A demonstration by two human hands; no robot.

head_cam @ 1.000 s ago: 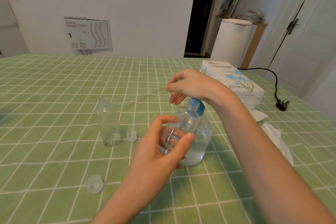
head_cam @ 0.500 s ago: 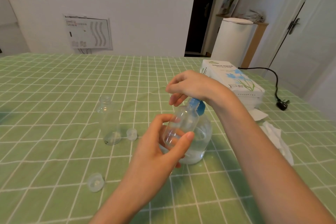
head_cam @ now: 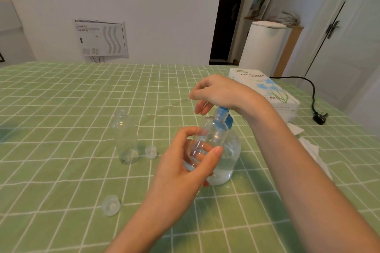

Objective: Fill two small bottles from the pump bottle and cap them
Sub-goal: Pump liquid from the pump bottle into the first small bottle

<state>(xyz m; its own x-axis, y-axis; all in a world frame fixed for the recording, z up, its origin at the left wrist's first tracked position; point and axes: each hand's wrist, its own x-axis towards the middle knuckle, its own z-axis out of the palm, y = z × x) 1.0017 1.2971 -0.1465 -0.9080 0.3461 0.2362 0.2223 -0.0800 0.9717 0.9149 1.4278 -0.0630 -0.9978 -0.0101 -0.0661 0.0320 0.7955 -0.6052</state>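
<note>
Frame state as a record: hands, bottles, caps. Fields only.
left hand: grips held bottle, tilted, mouth by the pump head
right hand: rests on pump head, fingers loose
pump bottle: upright, liquid in the lower part
spare bottle: upright, uncapped, untouched
far cap: beside spare bottle
near cap: alone on the cloth

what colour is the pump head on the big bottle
The plastic pump head is blue; head view.

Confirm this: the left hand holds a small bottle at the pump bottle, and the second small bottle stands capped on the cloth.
Not capped: the head view shows the second small bottle standing uncapped, a loose cap beside it.
</note>
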